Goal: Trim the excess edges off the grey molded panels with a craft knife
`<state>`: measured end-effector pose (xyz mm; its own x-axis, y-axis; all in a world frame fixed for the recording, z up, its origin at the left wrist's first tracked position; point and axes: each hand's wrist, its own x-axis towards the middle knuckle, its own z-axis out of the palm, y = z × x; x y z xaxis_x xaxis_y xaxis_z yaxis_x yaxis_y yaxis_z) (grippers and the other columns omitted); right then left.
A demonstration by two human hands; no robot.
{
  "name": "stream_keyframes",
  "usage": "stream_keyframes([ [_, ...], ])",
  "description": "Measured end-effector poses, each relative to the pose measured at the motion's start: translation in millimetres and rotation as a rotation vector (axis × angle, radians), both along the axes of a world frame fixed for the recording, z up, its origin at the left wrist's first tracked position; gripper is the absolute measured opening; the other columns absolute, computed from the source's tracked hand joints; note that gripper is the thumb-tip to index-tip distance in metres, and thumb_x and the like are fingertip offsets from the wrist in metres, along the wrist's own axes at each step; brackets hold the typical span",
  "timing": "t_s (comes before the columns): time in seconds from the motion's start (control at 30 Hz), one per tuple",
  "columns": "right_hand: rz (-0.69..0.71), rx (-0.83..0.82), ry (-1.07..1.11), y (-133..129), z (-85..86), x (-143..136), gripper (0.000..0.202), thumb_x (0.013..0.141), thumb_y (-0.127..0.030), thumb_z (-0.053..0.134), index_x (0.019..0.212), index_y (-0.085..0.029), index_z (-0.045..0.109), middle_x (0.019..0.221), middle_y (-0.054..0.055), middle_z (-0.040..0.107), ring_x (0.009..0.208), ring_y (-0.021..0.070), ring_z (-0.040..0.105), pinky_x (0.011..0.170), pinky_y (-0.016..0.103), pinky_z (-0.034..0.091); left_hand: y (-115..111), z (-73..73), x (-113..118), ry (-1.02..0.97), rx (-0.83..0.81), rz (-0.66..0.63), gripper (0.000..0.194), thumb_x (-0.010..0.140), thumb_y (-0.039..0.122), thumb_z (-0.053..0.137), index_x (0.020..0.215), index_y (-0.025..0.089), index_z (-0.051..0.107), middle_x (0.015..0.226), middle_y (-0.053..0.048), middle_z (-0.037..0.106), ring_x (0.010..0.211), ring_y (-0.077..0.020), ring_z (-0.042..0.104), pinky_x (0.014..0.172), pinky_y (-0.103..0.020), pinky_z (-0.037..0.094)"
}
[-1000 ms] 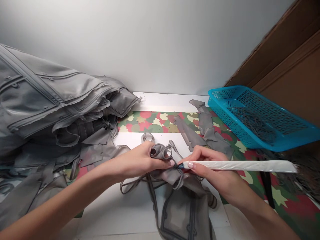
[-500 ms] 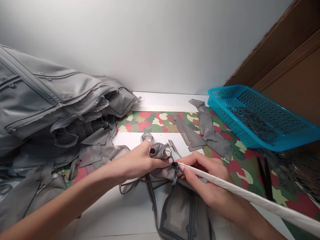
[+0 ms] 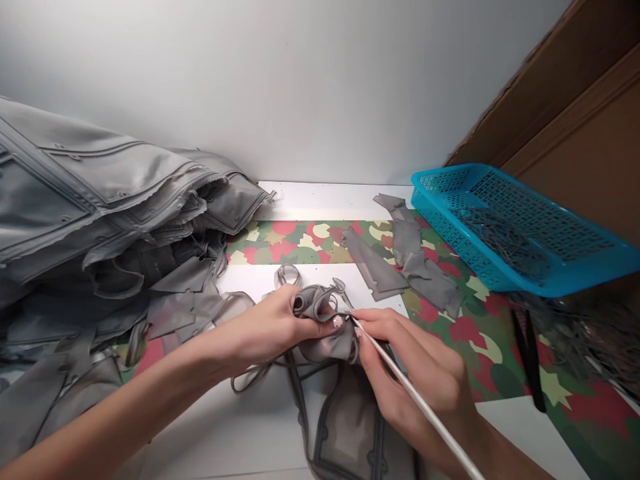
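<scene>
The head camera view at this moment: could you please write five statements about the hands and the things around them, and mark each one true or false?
1. The left hand grips a bunched gray piece. True.
2. The right hand holds a pair of scissors. False: it holds a slender white rod.
3. The blue perforated basket is empty. False: a tangle of thin gray strips lies in it.
4. A pile of gray molded sheets lies at the left of the view. True.
5. The table surface is white all over. False: parts of it show a red, green and cream camouflage pattern.
</scene>
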<state>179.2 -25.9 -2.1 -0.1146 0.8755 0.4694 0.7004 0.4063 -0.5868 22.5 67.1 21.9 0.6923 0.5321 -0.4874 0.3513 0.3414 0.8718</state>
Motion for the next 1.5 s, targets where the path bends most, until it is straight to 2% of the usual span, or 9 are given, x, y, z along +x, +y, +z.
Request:
stream_keyframes([
  [0.23, -0.034, -0.062, 0.071, 2, 3.7, 1, 0.019, 0.082, -0.003, 0.044, 0.085, -0.022, 0.048, 0.084, 0.007, 0.063, 0.078, 0.0169, 0.061, 0.071, 0.027, 0.048, -4, -5.0, 2, 0.068, 0.101, 0.058, 0.011, 0.075, 0.027, 0.059, 0.077, 0.018, 0.053, 0.069, 0.005, 0.050, 0.066, -0.0108, 0.045, 0.061, -0.021, 0.035],
  [0.33, -0.043, -0.131, 0.106, 2, 4.2, 3, 0.017, 0.083, -0.006, 0.045, 0.085, -0.022, 0.049, 0.083, 0.004, 0.062, 0.075, 0.0153, 0.061, 0.068, 0.024, 0.048, -5, 0.1, 5, 0.118, 0.182, 0.058, 0.008, 0.075, 0.024, 0.056, 0.081, 0.018, 0.055, 0.074, 0.004, 0.053, 0.073, -0.0130, 0.047, 0.066, -0.022, 0.036],
  [0.53, -0.061, -0.234, 0.150, 2, 4.9, 3, 0.012, 0.084, -0.011, 0.047, 0.081, -0.022, 0.050, 0.075, 0.002, 0.060, 0.068, 0.0140, 0.060, 0.060, 0.022, 0.046, -4, 5.7, 6, 0.109, 0.183, 0.052, 0.009, 0.074, 0.024, 0.055, 0.077, 0.016, 0.056, 0.071, 0.002, 0.053, 0.072, -0.0141, 0.047, 0.068, -0.025, 0.036],
  [0.77, -0.069, -0.216, 0.151, 2, 4.3, 1, 0.014, 0.081, -0.008, 0.049, 0.082, -0.021, 0.052, 0.076, 0.001, 0.061, 0.066, 0.0116, 0.059, 0.060, 0.020, 0.044, -6, -7.7, 4, 0.061, 0.191, 0.067, 0.010, 0.072, 0.025, 0.059, 0.074, 0.016, 0.055, 0.068, 0.004, 0.050, 0.068, -0.0122, 0.043, 0.063, -0.022, 0.033],
  [0.9, -0.081, -0.153, 0.176, 1, 4.1, 1, 0.016, 0.080, -0.006, 0.049, 0.081, -0.021, 0.053, 0.077, 0.001, 0.062, 0.067, 0.0111, 0.060, 0.061, 0.018, 0.045, -4, -6.4, 2, -0.036, 0.105, -0.002, 0.009, 0.074, 0.023, 0.057, 0.072, 0.015, 0.054, 0.069, 0.003, 0.048, 0.068, -0.0110, 0.041, 0.063, -0.022, 0.031],
  [1.07, -0.088, -0.107, 0.201, 0, 5.7, -2, 0.016, 0.079, -0.004, 0.049, 0.081, -0.020, 0.054, 0.075, 0.000, 0.061, 0.066, 0.0107, 0.060, 0.060, 0.017, 0.045, -1, -4.5, 0, -0.049, 0.003, -0.050, 0.012, 0.075, 0.024, 0.058, 0.071, 0.014, 0.052, 0.069, 0.003, 0.044, 0.066, -0.0099, 0.036, 0.060, -0.022, 0.028],
  [1.23, -0.074, -0.085, 0.205, 0, 5.3, -2, 0.017, 0.079, -0.003, 0.049, 0.082, -0.019, 0.053, 0.077, 0.000, 0.062, 0.070, 0.0101, 0.061, 0.064, 0.016, 0.045, 1, -5.6, -2, -0.012, 0.024, -0.046, 0.014, 0.074, 0.025, 0.060, 0.072, 0.015, 0.052, 0.068, 0.005, 0.043, 0.066, -0.0098, 0.036, 0.060, -0.022, 0.027],
  [1.37, -0.045, -0.196, 0.261, 2, 8.8, 1, 0.012, 0.080, -0.009, 0.050, 0.077, -0.020, 0.053, 0.084, -0.001, 0.065, 0.071, 0.0091, 0.062, 0.063, 0.015, 0.045, 5, 1.5, -2, 0.054, 0.032, -0.026, 0.009, 0.075, 0.023, 0.059, 0.080, 0.016, 0.054, 0.075, 0.004, 0.050, 0.072, -0.0116, 0.042, 0.066, -0.024, 0.030],
  [1.5, -0.030, -0.382, 0.442, 4, 14.1, 7, 0.010, 0.083, -0.020, 0.052, 0.074, -0.022, 0.054, 0.089, -0.002, 0.066, 0.082, 0.0106, 0.062, 0.066, 0.015, 0.046, 5, 3.6, -3, 0.073, 0.022, -0.018, 0.012, 0.076, 0.027, 0.057, 0.082, 0.016, 0.054, 0.077, 0.003, 0.050, 0.074, -0.0129, 0.042, 0.068, -0.026, 0.030],
])
